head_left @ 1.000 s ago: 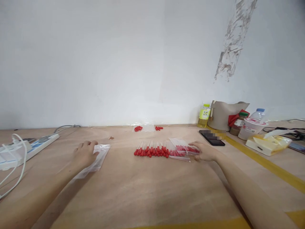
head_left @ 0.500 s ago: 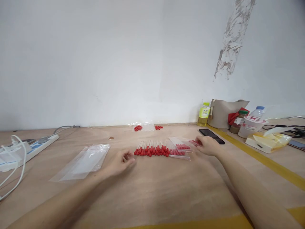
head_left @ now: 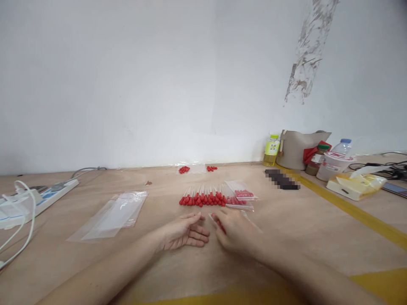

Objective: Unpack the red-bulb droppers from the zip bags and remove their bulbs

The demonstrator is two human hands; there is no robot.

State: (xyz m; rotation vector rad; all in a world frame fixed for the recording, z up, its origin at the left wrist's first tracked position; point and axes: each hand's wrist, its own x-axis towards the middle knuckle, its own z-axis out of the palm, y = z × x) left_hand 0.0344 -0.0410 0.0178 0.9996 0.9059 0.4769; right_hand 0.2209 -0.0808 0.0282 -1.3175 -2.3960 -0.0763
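Right hand (head_left: 237, 232) has its fingers closed on a clear bag (head_left: 215, 217), red showing at the fingertips, held low over or on the worktop (head_left: 193, 273); cannot tell whether it touches. Left hand (head_left: 187, 234) at its 9 o'clock, just beside, palm turned inward, fingers loosely spread, grasping nothing visible. Red-tipped sticks (head_left: 203, 199) in a row at the left hand's 1 o'clock, tips toward the person. Filled bags (head_left: 243, 194), overlapping, at the row's 3 o'clock end, which is 12 o'clock from the right hand. Flat bags (head_left: 119, 216) stacked at the left hand's 10 o'clock, power strip (head_left: 57, 195) farther out same way. Two red piles (head_left: 183, 170) at its 12, near the wall (head_left: 143, 84). Phone (head_left: 282, 180), pixelated, at the right hand's 2 o'clock.
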